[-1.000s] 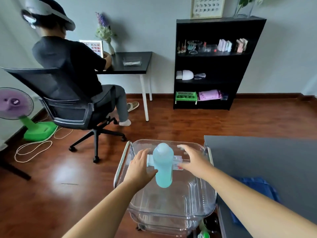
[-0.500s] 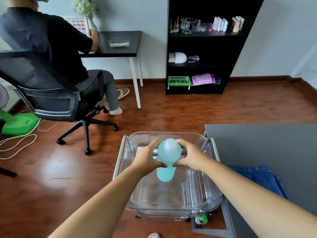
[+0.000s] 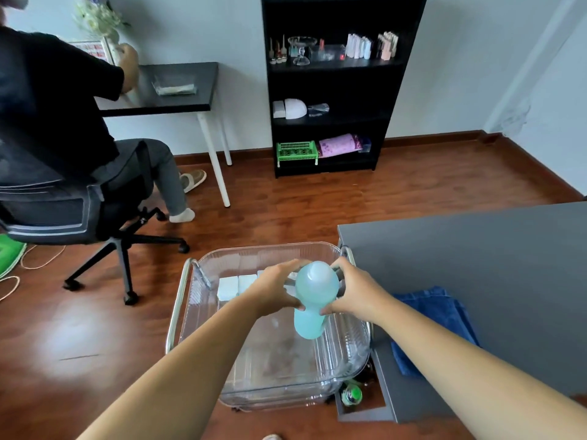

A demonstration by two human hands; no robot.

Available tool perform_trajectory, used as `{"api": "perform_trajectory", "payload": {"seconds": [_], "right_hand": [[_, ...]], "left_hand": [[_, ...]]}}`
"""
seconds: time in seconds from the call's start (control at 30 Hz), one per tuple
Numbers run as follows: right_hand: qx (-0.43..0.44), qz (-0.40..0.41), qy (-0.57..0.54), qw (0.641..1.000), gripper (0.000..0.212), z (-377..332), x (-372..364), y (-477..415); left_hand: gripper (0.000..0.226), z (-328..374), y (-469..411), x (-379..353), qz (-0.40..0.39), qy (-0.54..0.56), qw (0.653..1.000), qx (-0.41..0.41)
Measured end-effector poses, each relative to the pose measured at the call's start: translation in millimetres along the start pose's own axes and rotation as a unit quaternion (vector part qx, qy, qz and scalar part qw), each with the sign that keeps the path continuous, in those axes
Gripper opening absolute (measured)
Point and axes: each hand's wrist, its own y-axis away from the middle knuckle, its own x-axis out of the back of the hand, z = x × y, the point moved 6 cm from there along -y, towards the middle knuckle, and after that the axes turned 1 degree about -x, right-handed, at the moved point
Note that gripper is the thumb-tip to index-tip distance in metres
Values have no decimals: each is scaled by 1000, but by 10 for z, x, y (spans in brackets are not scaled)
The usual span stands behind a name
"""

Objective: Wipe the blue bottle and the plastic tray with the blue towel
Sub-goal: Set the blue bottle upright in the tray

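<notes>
A pale blue bottle (image 3: pixel 313 300) stands upright inside a clear plastic tray (image 3: pixel 263 252) on a metal-framed cart. My left hand (image 3: pixel 274 289) grips the bottle's left side and my right hand (image 3: pixel 352 292) grips its right side, both around its upper half. The blue towel (image 3: pixel 441 315) lies folded on the grey table (image 3: pixel 492 265) just right of the tray, partly hidden behind my right forearm.
Small white blocks (image 3: pixel 236 285) lie in the tray's far left part. A green-capped bottle (image 3: pixel 351 393) sits low by the table edge. A person in an office chair (image 3: pixel 63 201) sits at a black desk (image 3: pixel 178 90) to the left. A black shelf (image 3: pixel 333 90) stands against the far wall.
Both hands have closed in from the tray's far side onto the bottle and now clasp it. The camera has tilted down and moved closer.
</notes>
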Motion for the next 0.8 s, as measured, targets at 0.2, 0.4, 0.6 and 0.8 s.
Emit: {"api": "perform_trajectory", "payload": {"seconds": [0.2,0.4,0.6,0.8], "right_hand": [[29,-31,-11,999,63,-41,202,-59],[57,-132,32,989,82,-163,149,-173],[74,-83,10,994,79,-134,228,-187],[56,-11,7,998,74,-203,600,-277]], "left_hand": [[78,-52,135,55,63,2,998,31],[83,-72,449,-404,182,107,970,117],[77,35,266,-337,225,88,963,120],[72,294,-178,75,116,70,989,57]]}}
